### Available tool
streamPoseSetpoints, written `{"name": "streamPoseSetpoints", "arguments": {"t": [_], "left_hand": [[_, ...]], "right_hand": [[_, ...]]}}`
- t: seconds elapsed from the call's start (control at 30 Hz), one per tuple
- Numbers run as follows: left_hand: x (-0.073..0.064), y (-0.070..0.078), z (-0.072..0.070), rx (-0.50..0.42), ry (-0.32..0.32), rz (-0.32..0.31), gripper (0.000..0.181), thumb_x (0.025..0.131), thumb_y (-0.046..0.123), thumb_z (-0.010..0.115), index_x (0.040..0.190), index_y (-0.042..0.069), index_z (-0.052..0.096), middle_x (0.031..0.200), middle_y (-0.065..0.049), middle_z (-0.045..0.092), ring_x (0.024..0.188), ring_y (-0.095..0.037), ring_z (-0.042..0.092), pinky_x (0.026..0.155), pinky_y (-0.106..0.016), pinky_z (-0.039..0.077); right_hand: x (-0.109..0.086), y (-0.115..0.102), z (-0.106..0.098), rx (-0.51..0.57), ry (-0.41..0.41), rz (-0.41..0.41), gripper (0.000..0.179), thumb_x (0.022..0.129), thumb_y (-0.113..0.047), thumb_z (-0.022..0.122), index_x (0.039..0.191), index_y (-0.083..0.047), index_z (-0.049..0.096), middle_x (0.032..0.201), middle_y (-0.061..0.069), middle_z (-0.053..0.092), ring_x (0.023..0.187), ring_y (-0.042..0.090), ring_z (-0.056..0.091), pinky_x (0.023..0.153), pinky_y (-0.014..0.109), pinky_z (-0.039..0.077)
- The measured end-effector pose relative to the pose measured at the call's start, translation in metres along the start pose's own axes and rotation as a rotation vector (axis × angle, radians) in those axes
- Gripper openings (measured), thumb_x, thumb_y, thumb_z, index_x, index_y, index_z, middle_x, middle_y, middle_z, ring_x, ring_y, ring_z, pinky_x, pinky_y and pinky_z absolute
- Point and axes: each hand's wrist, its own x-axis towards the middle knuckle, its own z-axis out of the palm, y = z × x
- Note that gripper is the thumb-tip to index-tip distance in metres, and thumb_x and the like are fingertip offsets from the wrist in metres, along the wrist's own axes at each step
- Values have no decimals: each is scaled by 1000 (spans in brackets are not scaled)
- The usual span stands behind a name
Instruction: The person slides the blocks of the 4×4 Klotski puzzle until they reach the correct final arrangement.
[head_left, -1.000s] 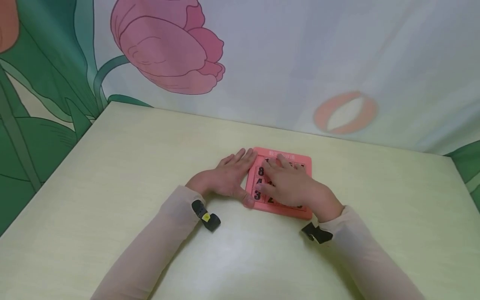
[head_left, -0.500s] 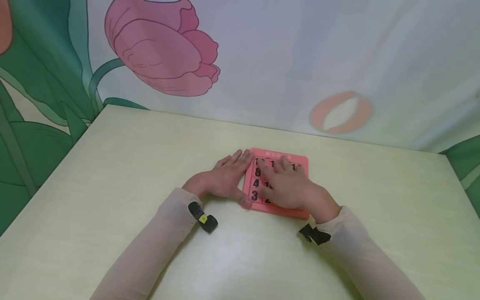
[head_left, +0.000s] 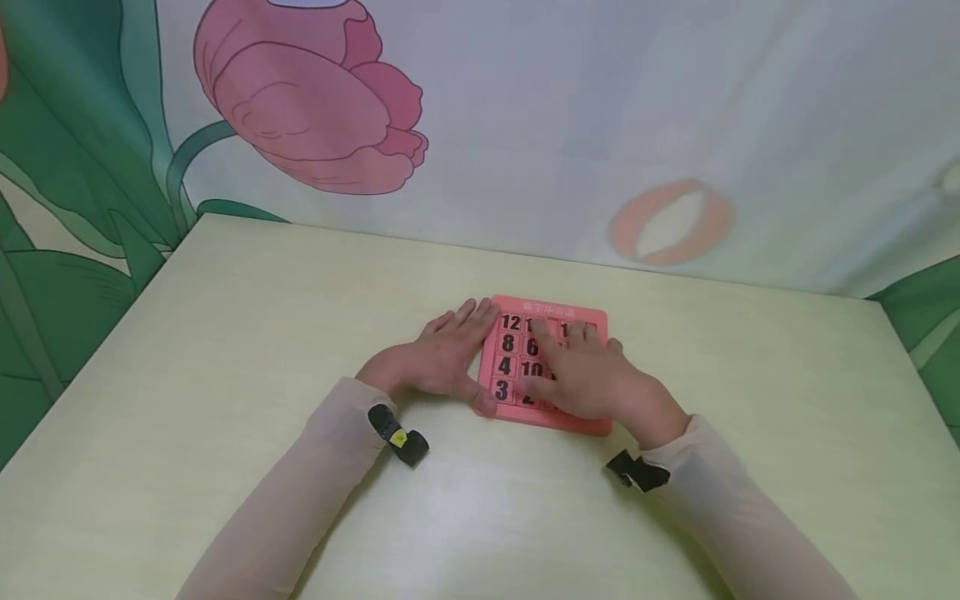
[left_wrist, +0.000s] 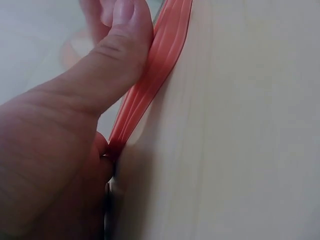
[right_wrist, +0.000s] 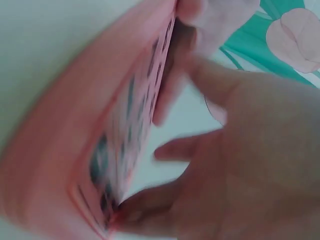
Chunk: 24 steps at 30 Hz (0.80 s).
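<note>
A pink number slide puzzle (head_left: 551,419) lies flat on the table, its square tiles marked with black numerals. My left hand (head_left: 442,358) braces the puzzle's left side, with straight fingers along the upper edge and the thumb at the lower left corner. In the left wrist view that thumb (left_wrist: 117,55) rests against the pink side wall. Spread over the tiles is my right hand (head_left: 588,379), its index fingertip on the top row beside the 12 tile (head_left: 511,322). The palm hides much of the right half. The right wrist view shows blurred fingers (right_wrist: 172,147) near the tiles.
The pale table (head_left: 300,317) extends around the puzzle on all sides. Behind it hangs a white curtain (head_left: 510,150) with a printed pink flower (head_left: 307,100) and green leaves. Black straps (head_left: 637,471) sit at both sleeved wrists.
My right index finger has shifted right along the top row, uncovering the 12 tile. The left hand keeps its place at the puzzle's edge. The head view has drifted slightly.
</note>
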Motion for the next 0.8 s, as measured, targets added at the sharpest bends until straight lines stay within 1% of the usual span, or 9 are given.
{"name": "streamPoseSetpoints", "arguments": {"t": [0.1, 0.17, 0.27, 0.4, 0.47, 0.53, 0.6, 0.7, 0.8], "left_hand": [[1, -1, 0, 1, 2, 3, 136, 74, 67, 78, 161, 12, -11, 167, -2, -16, 150, -18, -22, 121, -39, -10], [2, -1, 0, -4, 2, 3, 136, 74, 68, 78, 161, 12, -11, 167, -1, -16, 150, -18, -22, 121, -39, -10], [3, 0, 0, -11, 7, 1, 138, 73, 68, 78, 161, 12, -11, 167, -1, -17, 150, -17, -22, 121, -39, -10], [3, 1, 0, -11, 13, 3, 138, 73, 67, 79, 161, 12, -12, 167, -2, -17, 150, -18, -22, 121, -39, -10], [3, 1, 0, -6, 12, 0, 139, 72, 67, 80, 161, 12, -12, 167, -2, -17, 150, -18, -22, 121, -39, -10], [2, 0, 0, -2, 12, -4, 139, 72, 67, 80, 161, 12, -12, 166, -2, -16, 150, -19, -22, 121, -39, -9], [2, 0, 0, -4, 14, -11, 139, 72, 67, 80, 161, 12, -12, 166, -2, -16, 150, -18, -22, 121, -38, -10], [2, 0, 0, -4, 15, -13, 139, 72, 68, 80, 161, 12, -11, 166, -1, -16, 150, -18, -22, 121, -38, -10], [2, 1, 1, -4, 15, -12, 139, 72, 68, 79, 161, 12, -11, 167, -1, -15, 150, -18, -21, 121, -38, -9]], "right_hand": [[1, 2, 0, 41, -9, -85, 86, 100, -55, 54, 164, -13, 13, 162, 33, 10, 149, 51, 5, 114, 70, 14], [0, 8, -3, 87, -16, -112, 84, 101, -53, 54, 164, -15, 14, 163, 31, 7, 149, 49, 5, 115, 68, 15], [-3, 25, -8, 135, -1, -123, 81, 102, -47, 55, 164, -15, 14, 164, 28, 4, 150, 46, 4, 115, 69, 15], [-2, 58, -14, 181, 50, -104, 79, 103, -35, 58, 164, -13, 13, 166, 25, 4, 150, 47, -1, 116, 68, 9], [2, 72, -16, 189, 81, -96, 79, 102, -28, 61, 163, -11, 14, 165, 24, 11, 150, 49, 2, 117, 66, 9], [9, 81, -17, 190, 112, -108, 82, 99, -21, 66, 163, -8, 16, 163, 23, 22, 149, 47, 11, 119, 61, 13], [15, 86, -18, 171, 153, -124, 82, 96, -17, 70, 162, -7, 21, 158, 24, 34, 146, 46, 25, 118, 59, 20], [24, 88, -18, 139, 222, -138, 78, 94, -12, 71, 159, -6, 29, 142, 24, 52, 132, 41, 47, 112, 56, 34], [29, 89, -18, 130, 260, -117, 70, 95, -10, 70, 157, -7, 36, 130, 22, 60, 120, 38, 54, 106, 56, 41]]}}
